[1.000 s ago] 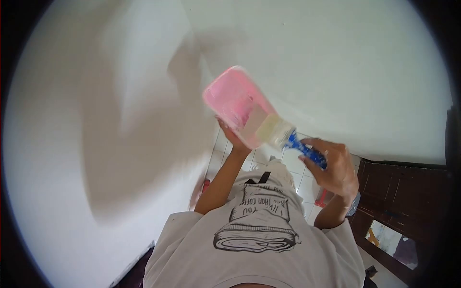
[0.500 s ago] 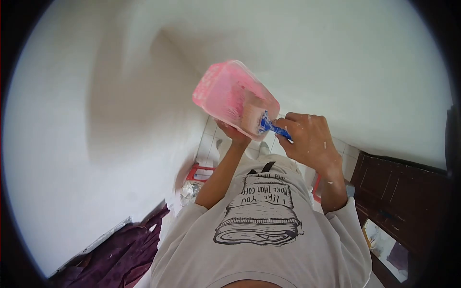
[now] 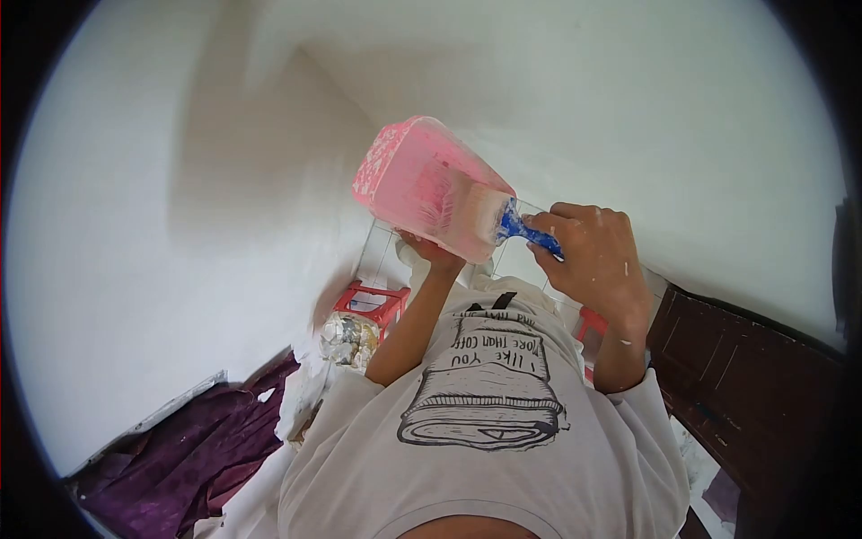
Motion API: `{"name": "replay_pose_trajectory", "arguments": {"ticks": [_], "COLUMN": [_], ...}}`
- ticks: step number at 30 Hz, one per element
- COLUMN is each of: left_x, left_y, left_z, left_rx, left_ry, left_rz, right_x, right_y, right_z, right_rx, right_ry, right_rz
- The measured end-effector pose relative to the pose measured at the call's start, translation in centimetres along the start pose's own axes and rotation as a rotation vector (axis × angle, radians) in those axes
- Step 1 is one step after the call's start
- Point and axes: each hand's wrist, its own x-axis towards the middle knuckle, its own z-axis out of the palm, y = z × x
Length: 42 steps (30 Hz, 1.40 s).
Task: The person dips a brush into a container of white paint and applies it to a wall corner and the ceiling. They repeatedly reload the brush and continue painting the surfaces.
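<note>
A pink plastic paint container (image 3: pixel 404 184), spattered with white, is tilted so its inside faces me. My left hand (image 3: pixel 433 250) grips it from below; most of those fingers are hidden behind it. My right hand (image 3: pixel 593 256) is closed around the blue handle of a wide paintbrush (image 3: pixel 530 235). The brush's pale bristles lie at the near right rim of the container, against its inner side. Streaks of thin pale paint show on the pink inside. Small white paint specks dot my right hand and wrist.
White walls (image 3: pixel 108 234) meet in a corner ahead. Below left are a red stool (image 3: pixel 382 301), a paint-smeared bundle (image 3: pixel 350 340) and a purple cloth (image 3: pixel 197 449). A dark brown wooden cabinet (image 3: pixel 727 359) stands at the right. Light floor tiles (image 3: pixel 377 256) show beneath the container.
The paintbrush has been drawn right and slightly down toward the container's rim, with my right hand. The container has shifted slightly left. More of the red stool shows.
</note>
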Motion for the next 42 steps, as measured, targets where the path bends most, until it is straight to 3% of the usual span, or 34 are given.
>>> {"name": "replay_pose_trajectory", "arguments": {"ticks": [1, 2, 4, 6, 7, 9, 10, 12, 13, 16, 17, 19, 21, 28, 30, 31, 33, 35, 37, 39, 40, 42], "left_x": [-0.6, -1.5, -1.6, -0.9, -0.7, -0.3, -0.6, -1.3, -1.3, -0.6, -0.5, -0.4, -1.1, -0.5, -0.1, -0.3, -0.9, -0.4, -0.1, 0.1, -0.1, -0.5], "left_y": [-0.1, -0.3, -0.7, -0.6, -0.4, -0.5, -0.6, -1.0, -1.1, -0.9, -1.1, -0.9, -0.7, -0.6, 0.8, 0.0, -0.8, -0.9, 0.1, -0.1, 0.0, -0.1], "left_z": [0.6, 1.4, 1.6, 0.3, 0.0, -0.1, 1.5, 4.1, 3.5, 1.2, 0.8, 1.3, 1.7, 1.6, -0.1, 1.2, 2.6, -0.8, 0.2, 2.4, 2.5, 2.5], "left_rx": [-0.002, 0.294, 0.572, 0.131, 0.133, -0.428, -0.424, 0.281, 0.276, 0.166, -0.252, -0.668, 0.315, 0.260, -0.343, -0.333, 0.546, 0.454, 0.368, 0.112, 0.112, 0.418], "left_ry": [-0.003, 0.149, 0.290, 0.018, 0.011, 0.044, 0.045, 0.178, 0.174, 0.195, -0.043, -0.286, 0.126, 0.042, -0.206, -0.205, 0.108, 0.132, 0.159, 0.036, 0.042, 0.039], "left_rz": [0.006, 0.014, 0.041, -0.049, -0.043, -0.116, -0.116, -0.019, -0.021, -0.077, -0.091, -0.101, -0.049, -0.071, -0.123, -0.128, 0.013, 0.002, -0.015, -0.128, -0.125, -0.019], "right_x": [0.1, 0.4, 0.7, 0.6, 0.4, -0.2, -0.6, 0.0, 0.1, -0.6, -1.1, -1.9, -1.0, -1.8, -1.3, -0.9, -0.4, -0.3, -0.9, -1.4, -1.5, -1.2], "right_y": [0.2, 0.4, 0.1, 0.1, 0.2, 1.1, 1.3, 1.2, 1.0, 0.8, 1.5, 2.1, 1.8, 1.7, 0.7, 1.5, 1.2, 0.4, 0.9, 2.6, 2.6, 2.0], "right_z": [0.7, 2.1, 3.6, 2.0, 1.4, 0.1, -0.1, 2.1, 2.7, 1.5, 0.8, -0.4, 0.6, 0.2, 1.5, 1.7, 2.3, 2.2, 0.8, -0.2, -0.1, 0.8], "right_rx": [-0.004, -0.007, -0.017, 0.007, 0.043, 0.015, -0.015, 0.009, 0.031, 0.083, 0.088, 0.063, 0.035, 0.099, 0.087, 0.061, 0.033, 0.035, 0.096, 0.156, 0.146, 0.133], "right_ry": [0.003, 0.025, 0.058, 0.058, 0.043, 0.022, -0.008, 0.038, 0.087, 0.159, 0.163, 0.066, 0.070, 0.078, 0.060, 0.064, 0.065, 0.103, 0.096, 0.092, 0.081, 0.066], "right_rz": [-0.005, -0.091, -0.160, -0.153, -0.133, -0.076, -0.010, -0.112, -0.216, -0.215, -0.217, -0.055, -0.105, -0.079, -0.031, -0.075, -0.117, -0.177, -0.123, -0.075, -0.058, -0.042]}}
